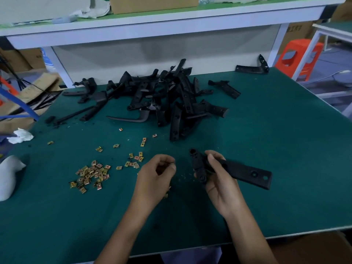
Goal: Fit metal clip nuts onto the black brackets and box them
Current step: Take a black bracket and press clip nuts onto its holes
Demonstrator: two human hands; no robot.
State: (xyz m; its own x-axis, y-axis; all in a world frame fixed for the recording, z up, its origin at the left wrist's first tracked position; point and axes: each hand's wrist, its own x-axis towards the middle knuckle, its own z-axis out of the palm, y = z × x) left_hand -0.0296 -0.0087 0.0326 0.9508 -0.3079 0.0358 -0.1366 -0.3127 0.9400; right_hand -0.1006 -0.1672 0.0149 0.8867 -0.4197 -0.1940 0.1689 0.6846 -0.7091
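One bracket (247,172) in right hand (221,187), long arm pointing right

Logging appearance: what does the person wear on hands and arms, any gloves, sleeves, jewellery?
Nothing visible. The left hand and right hand are bare, with no gloves, rings or watch. Both forearms are uncovered to the frame edge; no sleeve shows.

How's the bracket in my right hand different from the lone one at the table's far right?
The held bracket is gripped by the right hand, near the front; the lone bracket rests untouched at the back of the mat. The held one's long arm points right; the lone one's points left. Both are black, with holes.
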